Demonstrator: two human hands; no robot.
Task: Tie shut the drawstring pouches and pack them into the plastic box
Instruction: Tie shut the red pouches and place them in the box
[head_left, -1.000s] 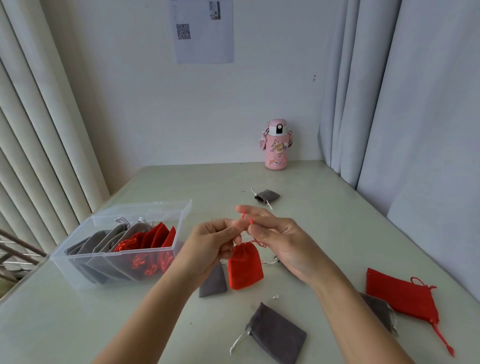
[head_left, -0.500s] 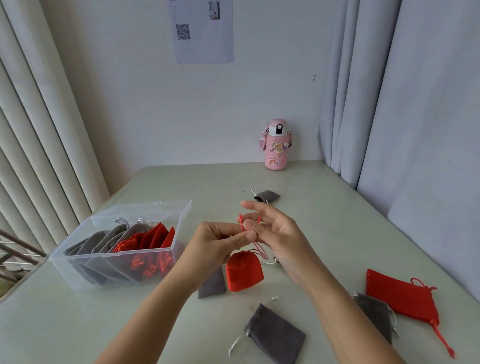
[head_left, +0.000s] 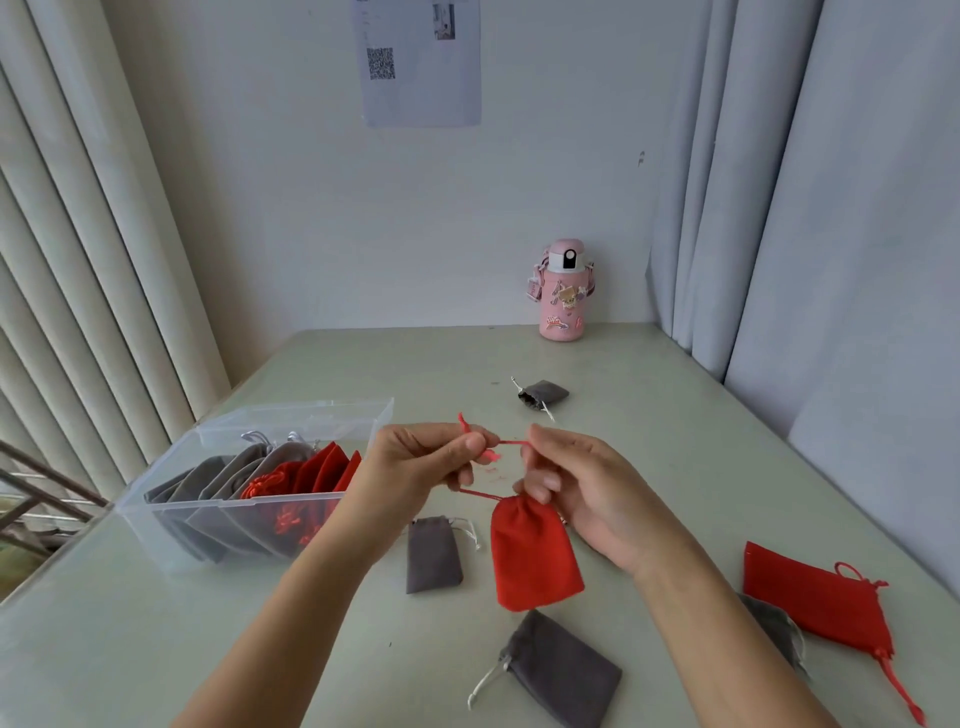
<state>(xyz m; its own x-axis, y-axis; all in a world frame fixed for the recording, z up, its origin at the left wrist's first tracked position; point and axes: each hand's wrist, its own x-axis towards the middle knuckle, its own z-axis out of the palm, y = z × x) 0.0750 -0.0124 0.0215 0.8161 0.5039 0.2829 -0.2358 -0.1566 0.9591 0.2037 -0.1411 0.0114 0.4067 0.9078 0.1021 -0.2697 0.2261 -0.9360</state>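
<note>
A small red drawstring pouch (head_left: 532, 553) hangs by its red cords just above the table's middle. My left hand (head_left: 426, 462) pinches one cord end, and my right hand (head_left: 576, 483) pinches the other, the cord stretched between them. The clear plastic box (head_left: 291, 415) stands at the left and holds several grey and red pouches on edge. Loose on the table lie a grey pouch (head_left: 434, 553) under my left wrist, a grey pouch (head_left: 563, 670) near the front, a grey pouch (head_left: 543, 393) farther back, and a bigger red pouch (head_left: 821, 603) at the right.
A pink bottle (head_left: 563, 291) stands at the table's far edge by the wall. Another grey pouch (head_left: 774, 629) peeks out behind my right forearm. Curtains close off the right side and vertical blinds the left. A metal railing shows beyond the table's left edge.
My hands have moved apart, stretching the red cord between them. The red pouch has swung slightly right and hangs lower below my right hand.
</note>
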